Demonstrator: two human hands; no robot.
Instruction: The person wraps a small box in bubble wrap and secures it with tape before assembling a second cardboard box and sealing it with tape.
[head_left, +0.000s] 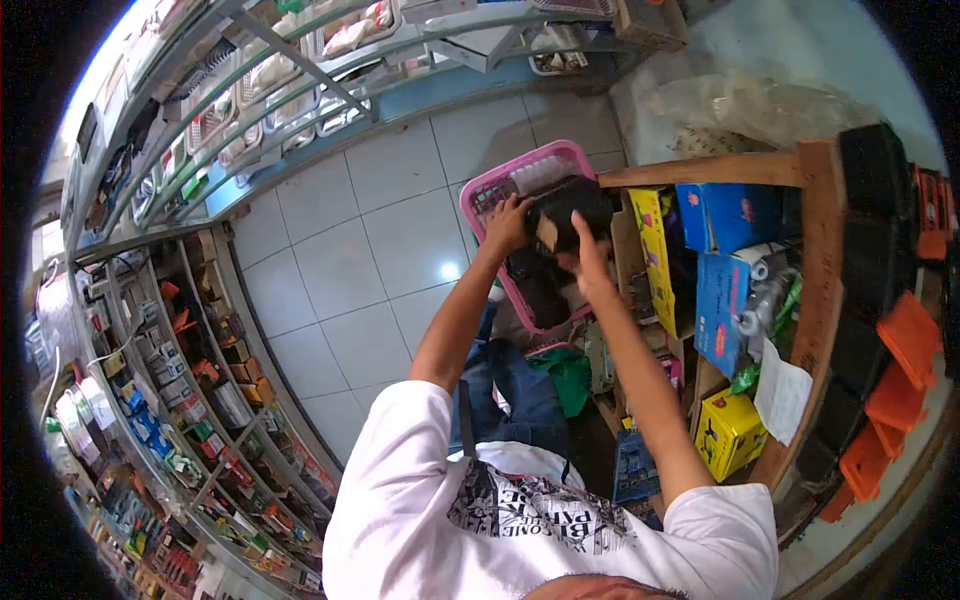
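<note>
A pink basket (473,205) stands near the tiled floor's right side, beside a wooden shelf. Dark items and a clear plastic piece (540,174) lie in it. My left hand (508,224) is at the basket's left part, its fingers bent against a dark bundle (574,205). On the bundle's other side is my right hand (590,258), thumb raised and fingers partly blurred. The bundle, with a tan patch on its front, sits between both hands over the basket. What exactly it is, I cannot make out.
Glass shelves (350,95) with small baskets of goods run along the top and left. On the right, a wooden shelf (822,230) holds a blue box (722,315) and a yellow box (730,434). A green bag (566,382) lies below the basket.
</note>
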